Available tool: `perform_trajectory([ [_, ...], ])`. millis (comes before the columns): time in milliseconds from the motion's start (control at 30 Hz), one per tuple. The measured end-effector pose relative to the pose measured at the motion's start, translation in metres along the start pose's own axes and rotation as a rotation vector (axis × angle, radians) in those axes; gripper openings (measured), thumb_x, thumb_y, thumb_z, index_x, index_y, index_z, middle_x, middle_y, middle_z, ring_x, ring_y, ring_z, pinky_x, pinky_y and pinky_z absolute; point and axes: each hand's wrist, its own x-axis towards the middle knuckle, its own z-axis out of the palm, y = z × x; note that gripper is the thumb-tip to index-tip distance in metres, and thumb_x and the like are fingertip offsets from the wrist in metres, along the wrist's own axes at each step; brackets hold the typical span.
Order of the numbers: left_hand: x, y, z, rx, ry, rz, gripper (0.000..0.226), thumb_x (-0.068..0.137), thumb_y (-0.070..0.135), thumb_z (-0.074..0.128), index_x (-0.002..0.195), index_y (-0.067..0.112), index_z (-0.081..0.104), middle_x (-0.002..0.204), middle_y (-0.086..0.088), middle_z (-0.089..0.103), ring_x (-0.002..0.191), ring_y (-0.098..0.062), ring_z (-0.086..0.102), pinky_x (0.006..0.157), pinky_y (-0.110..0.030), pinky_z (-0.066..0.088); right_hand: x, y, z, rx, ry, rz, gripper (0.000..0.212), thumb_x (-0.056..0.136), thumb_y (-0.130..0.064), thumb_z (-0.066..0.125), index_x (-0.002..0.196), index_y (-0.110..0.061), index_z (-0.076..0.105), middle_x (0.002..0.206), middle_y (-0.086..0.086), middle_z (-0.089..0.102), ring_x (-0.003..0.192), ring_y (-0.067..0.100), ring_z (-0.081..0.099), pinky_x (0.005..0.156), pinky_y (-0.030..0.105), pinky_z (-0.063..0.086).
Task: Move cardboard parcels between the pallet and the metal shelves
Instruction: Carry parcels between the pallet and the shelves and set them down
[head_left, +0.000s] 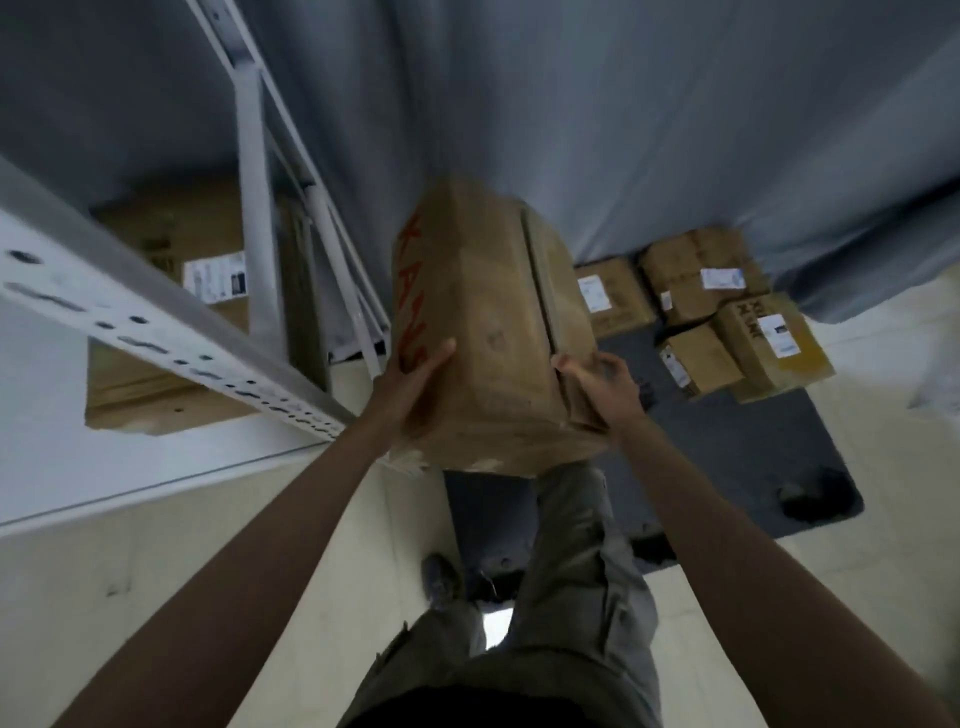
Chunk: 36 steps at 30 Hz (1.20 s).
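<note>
A tall brown cardboard parcel (488, 322) with red lettering down its left face is held up in front of me, off the floor. My left hand (410, 384) presses flat against its left side. My right hand (597, 384) grips its right edge with curled fingers. The white metal shelves (156, 322) stand at the left, with a large labelled box (208, 270) on a lower level. The dark grey pallet (727, 441) lies on the floor at the right, carrying several small labelled parcels (727, 312) at its far end.
A grey curtain (571, 104) hangs across the back. My legs and a dark shoe (441, 582) are below the parcel, at the pallet's near left corner. Pale floor (260, 571) stretches between the shelves and the pallet.
</note>
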Motion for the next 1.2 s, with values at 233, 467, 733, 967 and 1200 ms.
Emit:
perform_trajectory([
  [233, 0.124, -0.018, 0.021, -0.265, 0.09, -0.189, 0.062, 0.07, 0.077, 0.062, 0.11, 0.03, 0.068, 0.093, 0.014, 0.077, 0.081, -0.008, 0.074, 0.066, -0.026, 0.061, 0.14, -0.009, 0.051, -0.191, -0.069, 0.061, 0.119, 0.036, -0.084, 0.072, 0.14, -0.034, 0.04, 0.147, 0.007, 0.039, 0.134, 0.036, 0.041, 0.109, 0.054, 0.041],
  [467, 0.253, -0.072, 0.05, -0.252, 0.246, -0.355, 0.062, 0.088, 0.075, 0.046, 0.121, 0.026, 0.065, 0.112, -0.002, 0.068, 0.102, -0.01, 0.062, 0.09, -0.031, 0.056, 0.275, 0.02, 0.094, -0.4, -0.095, 0.108, 0.107, 0.047, -0.082, 0.074, 0.138, -0.041, 0.036, 0.148, 0.009, 0.03, 0.136, 0.039, 0.034, 0.109, 0.053, 0.037],
  [733, 0.409, -0.124, 0.055, -0.136, 0.26, -0.317, 0.065, 0.084, 0.08, 0.045, 0.122, 0.03, 0.064, 0.108, 0.009, 0.071, 0.099, -0.008, 0.064, 0.093, -0.028, 0.047, 0.41, 0.047, 0.147, -0.413, -0.061, 0.079, 0.102, 0.058, -0.074, 0.08, 0.143, -0.041, 0.036, 0.147, 0.009, 0.031, 0.138, 0.04, 0.03, 0.114, 0.06, 0.031],
  [967, 0.507, -0.158, 0.049, -0.265, 0.288, -0.248, 0.039, 0.095, 0.067, 0.042, 0.104, 0.037, 0.066, 0.066, 0.013, 0.072, 0.055, 0.0, 0.067, 0.044, -0.012, 0.048, 0.491, 0.083, 0.216, -0.427, 0.043, -0.053, 0.102, 0.062, -0.068, 0.08, 0.147, -0.035, 0.034, 0.143, 0.01, 0.031, 0.132, 0.038, 0.034, 0.109, 0.056, 0.036],
  [1200, 0.534, -0.221, 0.073, -0.015, 0.259, -0.271, 0.026, 0.098, 0.047, 0.057, 0.112, 0.027, 0.065, 0.101, 0.01, 0.069, 0.094, -0.009, 0.065, 0.07, -0.022, 0.048, 0.519, 0.135, 0.264, -0.774, 0.106, -0.153, 0.112, 0.071, -0.066, 0.072, 0.158, -0.034, 0.009, 0.156, 0.017, 0.015, 0.137, 0.04, 0.029, 0.109, 0.056, 0.03],
])
